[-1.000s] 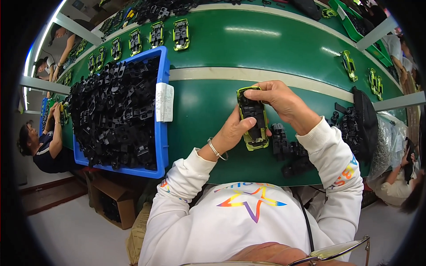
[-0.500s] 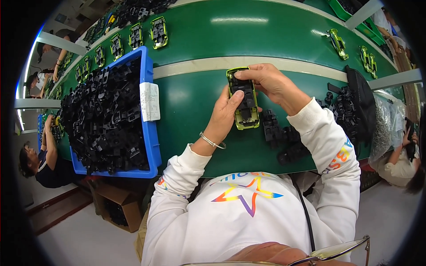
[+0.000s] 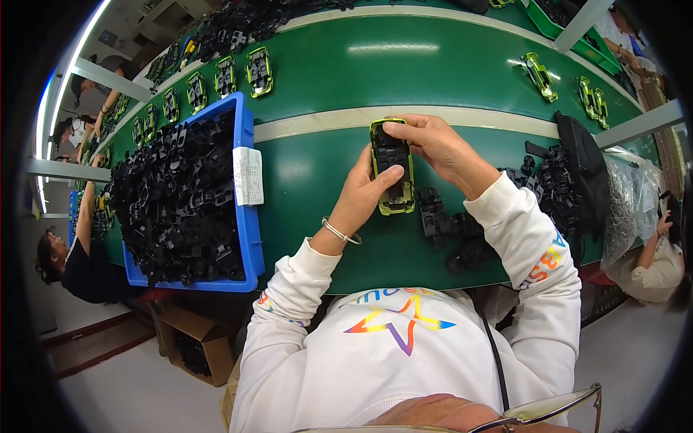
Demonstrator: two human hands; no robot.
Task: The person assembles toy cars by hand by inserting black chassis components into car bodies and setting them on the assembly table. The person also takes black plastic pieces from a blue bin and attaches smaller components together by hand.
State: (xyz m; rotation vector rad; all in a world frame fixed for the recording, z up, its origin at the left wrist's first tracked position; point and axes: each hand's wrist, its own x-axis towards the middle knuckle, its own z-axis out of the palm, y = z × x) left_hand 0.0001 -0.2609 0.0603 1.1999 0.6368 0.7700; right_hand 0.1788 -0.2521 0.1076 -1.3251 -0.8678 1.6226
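Above a green-topped bench (image 3: 310,173), you are gripping a lime-green oblong frame fitted with black plastic parts (image 3: 392,153) between both hands, fingers closing around its sides. Your left hand (image 3: 366,189) is holding its left edge, the thumb resting on the black middle, while your right hand (image 3: 442,148) is holding the upper right, its thumb lying at the top end. To your left, a blue plastic crate (image 3: 250,249) is brimming with loose black plastic pieces (image 3: 180,202), a white paper label (image 3: 248,177) hanging on its near right wall. A few chunky black plastic pieces (image 3: 433,216) are lying just beside your right forearm. Beyond the crate, similar lime-framed units (image 3: 260,72) are lining the bench's far side.
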